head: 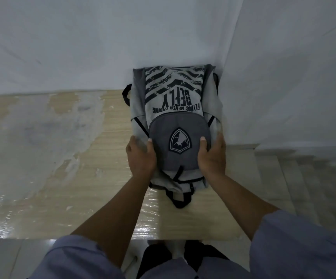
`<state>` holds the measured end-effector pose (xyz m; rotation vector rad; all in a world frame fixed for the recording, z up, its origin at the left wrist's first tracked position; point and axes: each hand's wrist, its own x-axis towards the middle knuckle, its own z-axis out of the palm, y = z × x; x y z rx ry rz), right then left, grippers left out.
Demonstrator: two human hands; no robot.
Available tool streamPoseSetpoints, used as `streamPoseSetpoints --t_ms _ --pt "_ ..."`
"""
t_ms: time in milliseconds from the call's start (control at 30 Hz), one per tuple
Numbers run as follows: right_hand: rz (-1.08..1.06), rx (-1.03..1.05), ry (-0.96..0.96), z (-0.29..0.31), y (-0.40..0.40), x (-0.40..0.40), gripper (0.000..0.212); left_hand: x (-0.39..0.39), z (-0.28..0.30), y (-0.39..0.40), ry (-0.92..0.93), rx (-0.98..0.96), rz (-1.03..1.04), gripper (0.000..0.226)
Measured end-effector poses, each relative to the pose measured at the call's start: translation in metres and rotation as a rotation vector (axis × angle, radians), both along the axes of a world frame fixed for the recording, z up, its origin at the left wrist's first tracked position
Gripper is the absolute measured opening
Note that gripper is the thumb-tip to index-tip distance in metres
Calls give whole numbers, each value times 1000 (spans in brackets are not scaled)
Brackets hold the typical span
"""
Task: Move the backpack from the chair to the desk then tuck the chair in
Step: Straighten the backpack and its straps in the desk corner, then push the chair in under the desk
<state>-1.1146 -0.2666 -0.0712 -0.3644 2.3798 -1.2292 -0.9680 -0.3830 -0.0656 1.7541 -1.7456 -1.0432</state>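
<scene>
Head view: 1 backpack (175, 109) on 1 desk (62, 178), 2 hands, left (141, 156) and right (211, 156), clasping its sides.

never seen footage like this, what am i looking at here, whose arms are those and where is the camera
There is no machine here. A person wears one wide-angle camera on the head, and it looks forward and down, so the arms coming in from the bottom are that person's own. The left hand and the right hand grip the two sides of a grey backpack, thumbs on its dark front pocket. The backpack lies on a pale wooden desk wrapped in shiny plastic film, its far end against a white wall. The printed words look upside down from here. No chair shows in this picture.
</scene>
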Motion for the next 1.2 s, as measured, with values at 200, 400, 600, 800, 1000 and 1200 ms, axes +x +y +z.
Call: streamPoseSetpoints --t_ms 200,400,600,800,1000,1200 --pt "156 37 288 31 13 29 70 20 32 15 -70 -167 -239 67" --pt "221 48 482 64 36 74 64 70 64 34 -57 -297 -412 62" --pt "213 11 514 88 75 143 60 140 91 67 -105 -437 -546 60" --pt "314 22 595 107 124 213 58 214 111 117 -189 -570 -581 56" --pt "444 49 711 126 178 290 58 295 121 173 -256 -632 -572 56" --pt "468 -3 694 132 240 383 56 388 131 241 -301 -627 -568 57"
